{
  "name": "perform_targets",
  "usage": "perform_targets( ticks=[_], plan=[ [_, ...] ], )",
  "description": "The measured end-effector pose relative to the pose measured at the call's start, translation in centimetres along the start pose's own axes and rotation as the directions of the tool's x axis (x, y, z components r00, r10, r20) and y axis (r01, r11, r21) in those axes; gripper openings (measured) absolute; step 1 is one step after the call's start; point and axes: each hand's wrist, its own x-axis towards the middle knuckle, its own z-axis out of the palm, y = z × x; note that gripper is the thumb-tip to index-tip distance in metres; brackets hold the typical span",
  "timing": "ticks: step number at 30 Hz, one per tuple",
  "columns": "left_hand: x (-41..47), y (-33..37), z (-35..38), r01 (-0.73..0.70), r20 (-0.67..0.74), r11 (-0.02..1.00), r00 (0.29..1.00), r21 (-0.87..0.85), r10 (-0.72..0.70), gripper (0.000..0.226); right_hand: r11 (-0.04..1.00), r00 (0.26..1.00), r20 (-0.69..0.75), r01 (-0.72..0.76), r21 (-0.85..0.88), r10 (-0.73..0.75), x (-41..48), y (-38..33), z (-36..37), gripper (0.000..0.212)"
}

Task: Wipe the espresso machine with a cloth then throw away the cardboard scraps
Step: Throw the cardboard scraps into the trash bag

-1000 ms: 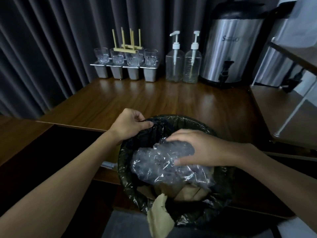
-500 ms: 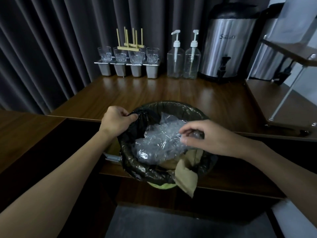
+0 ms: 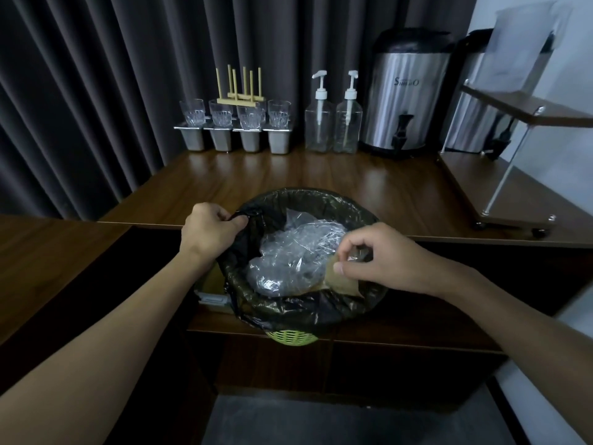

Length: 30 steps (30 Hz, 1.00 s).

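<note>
A green waste basket (image 3: 290, 336) lined with a black bag (image 3: 308, 308) is held up in front of the wooden counter (image 3: 288, 175). My left hand (image 3: 210, 229) grips the bag's rim at the left. Crumpled clear plastic wrap (image 3: 288, 255) fills the top of the bin. A brown cardboard scrap (image 3: 341, 284) lies at the bin's right edge, and my right hand (image 3: 375, 258) pinches it with thumb and fingers. No espresso machine or cloth is in view.
At the back of the counter stand several glasses (image 3: 221, 114) on metal cups, a wooden rack (image 3: 240, 97), two pump bottles (image 3: 333, 123) and a steel drink dispenser (image 3: 407, 94). A small wooden shelf (image 3: 526, 107) on metal legs stands at the right.
The bin has risen and tilted more level. The cardboard scrap that hung over the front rim now lies inside at the right. My right hand moved from the plastic wrap to the scrap.
</note>
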Motion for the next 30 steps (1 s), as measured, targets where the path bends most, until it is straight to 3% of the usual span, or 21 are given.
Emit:
perform_targets(
  ticks=[4,7,9,14,19,23,26,30],
  plan=[
    [-0.7,0.9,-0.1,-0.041,0.032,0.999,0.999,0.005,0.041,0.039,0.998,0.986,-0.162,0.027,-0.049,-0.035,1.4,-0.1,0.3,0.014],
    [-1.0,1.6,-0.1,-0.038,0.035,0.999,0.999,0.001,0.037,0.038,0.968,0.999,-0.027,-0.038,-0.249,0.032,2.3,0.6,1.4,0.012],
    [-1.0,1.7,-0.2,-0.033,0.025,0.999,0.999,-0.017,0.033,0.038,0.955,0.99,0.093,-0.073,-0.288,0.104,2.4,1.3,2.0,0.01],
    [-0.8,1.2,-0.5,-0.016,-0.001,1.0,1.0,-0.026,0.016,0.04,0.934,0.981,0.134,-0.087,-0.347,0.141,2.4,1.9,1.6,0.014],
    [-0.7,0.1,-0.8,0.009,-0.022,0.999,1.0,-0.036,-0.01,0.044,0.946,0.991,-0.132,-0.076,-0.316,0.036,2.0,2.4,0.8,0.023],
    [-0.8,-0.2,-0.9,0.013,-0.035,1.0,0.999,-0.028,-0.014,0.044,0.882,0.919,-0.393,-0.163,-0.443,-0.027,1.5,3.4,0.2,0.027],
    [-1.2,-0.6,-0.9,0.025,-0.031,0.998,0.999,-0.053,-0.026,0.042,0.871,0.887,-0.454,-0.288,-0.398,0.085,1.1,4.4,0.2,0.047],
    [-1.8,-1.8,-0.8,0.035,0.013,0.995,0.999,-0.093,-0.034,0.043,0.934,0.867,-0.442,-0.324,-0.147,0.231,0.6,5.2,1.3,0.055]
  ],
)
